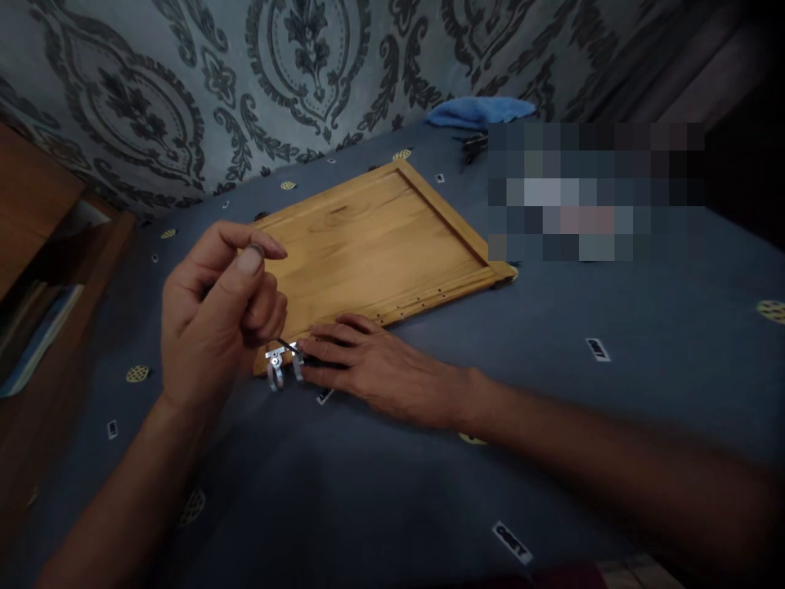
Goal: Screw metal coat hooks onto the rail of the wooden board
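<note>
Fingers (331,350) of the right hand (380,368) were laid flat and open, with nothing gripped. The tips were pressed on a metal clip (280,364), likely so it would not slide. The clip was set at the near left corner of the wooden board (380,237), on the blue sheet (613,393). It was small and silver, with two curved legs and a screw. The left hand (214,319) was held just above it, curled shut. A small dark bit (256,248) was pinched between thumb and finger, likely so it would not drop. What the bit was could not be told.
</note>
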{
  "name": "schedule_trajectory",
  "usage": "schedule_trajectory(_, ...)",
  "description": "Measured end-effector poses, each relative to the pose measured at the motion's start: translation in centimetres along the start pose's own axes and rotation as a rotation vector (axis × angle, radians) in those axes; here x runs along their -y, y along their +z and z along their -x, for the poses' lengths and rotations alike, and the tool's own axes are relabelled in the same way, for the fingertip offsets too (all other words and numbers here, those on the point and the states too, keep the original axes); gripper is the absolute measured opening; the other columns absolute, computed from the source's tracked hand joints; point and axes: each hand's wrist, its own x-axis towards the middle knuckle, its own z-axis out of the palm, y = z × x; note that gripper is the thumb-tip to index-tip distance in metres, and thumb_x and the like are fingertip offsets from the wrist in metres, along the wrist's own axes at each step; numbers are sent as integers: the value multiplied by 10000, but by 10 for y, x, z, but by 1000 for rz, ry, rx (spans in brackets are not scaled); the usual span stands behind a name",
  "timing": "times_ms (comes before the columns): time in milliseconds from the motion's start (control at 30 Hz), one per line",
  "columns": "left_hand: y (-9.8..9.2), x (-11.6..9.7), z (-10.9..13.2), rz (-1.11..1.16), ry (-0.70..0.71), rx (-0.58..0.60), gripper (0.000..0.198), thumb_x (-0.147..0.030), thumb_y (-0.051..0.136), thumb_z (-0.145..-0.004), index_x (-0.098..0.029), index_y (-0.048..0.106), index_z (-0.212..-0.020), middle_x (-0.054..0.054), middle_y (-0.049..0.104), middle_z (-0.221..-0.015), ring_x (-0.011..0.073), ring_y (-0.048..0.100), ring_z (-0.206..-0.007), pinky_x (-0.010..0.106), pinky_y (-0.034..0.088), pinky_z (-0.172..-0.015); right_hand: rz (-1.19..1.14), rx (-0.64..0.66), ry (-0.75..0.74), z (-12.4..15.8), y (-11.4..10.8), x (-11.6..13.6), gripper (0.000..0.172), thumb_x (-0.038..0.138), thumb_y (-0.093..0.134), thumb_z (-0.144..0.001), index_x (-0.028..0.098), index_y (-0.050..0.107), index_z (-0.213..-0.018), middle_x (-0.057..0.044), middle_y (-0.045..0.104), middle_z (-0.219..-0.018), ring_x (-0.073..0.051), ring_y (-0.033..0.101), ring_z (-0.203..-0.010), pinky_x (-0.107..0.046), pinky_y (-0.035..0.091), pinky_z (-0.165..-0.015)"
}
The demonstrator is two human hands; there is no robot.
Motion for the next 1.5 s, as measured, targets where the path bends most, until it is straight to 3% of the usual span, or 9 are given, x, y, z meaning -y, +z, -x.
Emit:
schedule_trajectory(467, 18, 2, 6, -51, 79, -246, 86, -117, 583, -895, -149, 614, -822, -99, 347, -436, 32, 243, -345, 186, 206, -374, -17, -18, -5, 1, 1, 0, 326, 180, 481, -1022, 197, 600, -1325, -69, 551, -1459, -274, 459, -1328, -465, 362, -1097)
schedule_trajectory(833, 12, -1, 6, -56, 41, -227, 80, -112, 587, -872, -150, 625, -812, -103, 303, -410, 36, 187, -339, 181, 197, -369, -10, -27, -5, 2, 3, 0, 335, 182, 483, -1024, 209, 588, -1342, -68, 558, -1458, -252, 470, -1323, -453, 356, -1105)
schedule_trajectory(1100, 12, -17, 3, -22, 124, -242, 267, -19, 452, -880, -139, 651, -749, -92, 291, -405, 33, 155, -324, 162, 209, -347, -16, -28, -1, 3, 4, 0, 331, 167, 485, -1018, 203, 600, -1326, -71, 541, -1476, -261, 452, -1356, -460, 344, -1124)
schedule_trajectory(1267, 5, -12, 1, -13, 67, -207, 145, -87, 561, -874, -139, 644, -767, -95, 294, -409, 28, 161, -337, 172, 198, -359, -15, -18, 4, 1, 3, 0, 320, 181, 469, -1028, 195, 619, -1311, -72, 576, -1441, -267, 473, -1337, -458, 360, -1109)
schedule_trajectory(1500, 2, -8, -2, -14, 57, -184, 171, -73, 516, -883, -133, 633, -772, -94, 294, -400, 31, 166, -328, 175, 212, -354, -25, -58, -15, 2, 5, -2, 326, 158, 493, -1006, 172, 618, -1308, -92, 586, -1433, -265, 482, -1339, -464, 376, -1105)
